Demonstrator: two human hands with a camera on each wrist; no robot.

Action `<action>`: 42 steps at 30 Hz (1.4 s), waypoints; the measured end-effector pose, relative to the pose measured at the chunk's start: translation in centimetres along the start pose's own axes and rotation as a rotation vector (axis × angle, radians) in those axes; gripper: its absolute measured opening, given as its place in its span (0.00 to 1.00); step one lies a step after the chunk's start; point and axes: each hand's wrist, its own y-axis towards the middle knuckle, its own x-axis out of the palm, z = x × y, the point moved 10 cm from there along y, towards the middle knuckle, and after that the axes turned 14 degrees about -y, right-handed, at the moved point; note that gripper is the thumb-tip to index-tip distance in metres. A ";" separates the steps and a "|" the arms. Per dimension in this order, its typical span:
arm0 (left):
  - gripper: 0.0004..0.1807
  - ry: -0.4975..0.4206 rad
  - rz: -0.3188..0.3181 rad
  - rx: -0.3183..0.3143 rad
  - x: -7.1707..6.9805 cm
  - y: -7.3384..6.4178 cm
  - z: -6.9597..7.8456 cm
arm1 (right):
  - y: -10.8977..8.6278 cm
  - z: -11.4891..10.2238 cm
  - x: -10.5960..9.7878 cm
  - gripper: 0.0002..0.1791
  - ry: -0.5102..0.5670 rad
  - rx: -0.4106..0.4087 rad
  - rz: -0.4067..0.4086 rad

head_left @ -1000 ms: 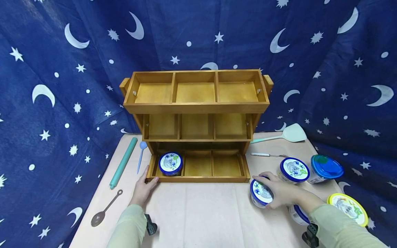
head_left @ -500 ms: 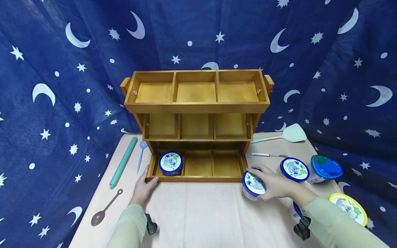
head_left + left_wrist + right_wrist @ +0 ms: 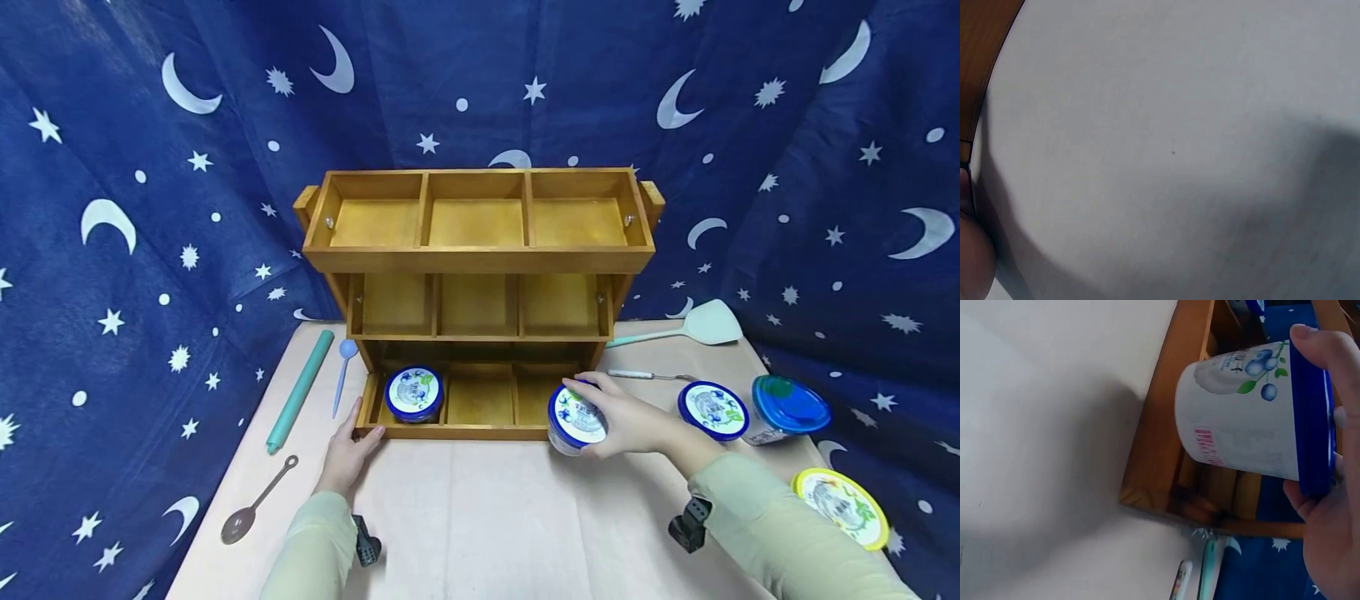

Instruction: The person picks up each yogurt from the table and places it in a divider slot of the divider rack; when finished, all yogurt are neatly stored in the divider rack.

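My right hand [image 3: 633,421] grips a round white tub [image 3: 1241,412] by its blue lid, which has a blueberry print. The tub hangs over the front right of a tiered wooden organizer [image 3: 480,433], tilted in the right wrist view. A similar blue-lidded tub [image 3: 414,393] stands in the bottom tier's left compartment. At that tier's front left corner rests my left hand [image 3: 347,457], fingers along the side and thumb against the front. Only part of the left hand [image 3: 975,259] shows in the left wrist view, beside the wood.
Right of the organizer are a blue-lidded tub [image 3: 712,410], a blue-topped container [image 3: 790,406], a yellow-lidded tub [image 3: 842,507], a pale green spatula [image 3: 711,323] and a white-handled utensil [image 3: 632,374]. On the left lie a teal rod [image 3: 300,392], a blue spoon [image 3: 346,358] and a brown spoon [image 3: 240,523].
My right hand has carried the gripped tub leftward and up, from the table's right side to the organizer's front edge. The left hand keeps its place at the corner.
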 end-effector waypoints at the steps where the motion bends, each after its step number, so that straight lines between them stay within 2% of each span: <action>1: 0.45 0.000 0.000 -0.004 0.0 0.0 0.0 | 0.3 -0.2 -0.1 0.56 0.001 -0.001 0.012; 8: 0.45 0.012 0.004 -0.016 -0.1 -0.1 -0.1 | 2.2 -1.9 -1.0 0.56 -0.041 -0.041 0.141; 12: 0.45 0.032 0.008 -0.005 -0.2 -0.2 0.1 | 3.3 -3.0 -0.7 0.56 -0.037 -0.071 0.176; 20: 0.44 0.038 0.022 -0.005 -0.4 -0.2 0.1 | 5.7 -4.3 0.3 0.57 0.015 -0.029 0.215; 26: 0.45 0.023 0.007 -0.009 -0.2 -0.2 0.0 | 6.7 -4.9 1.3 0.58 0.050 0.003 0.261; 33: 0.45 0.014 0.003 0.018 0.0 -0.2 0.4 | 7.3 -5.4 1.5 0.58 0.018 -0.040 0.396; 36: 0.45 0.011 0.000 0.010 0.0 -0.2 0.4 | 7.8 -5.4 1.9 0.58 -0.002 -0.046 0.412; 42: 0.45 0.026 0.003 0.008 -0.2 -0.2 0.4 | 9.0 -5.4 3.1 0.58 0.024 -0.001 0.352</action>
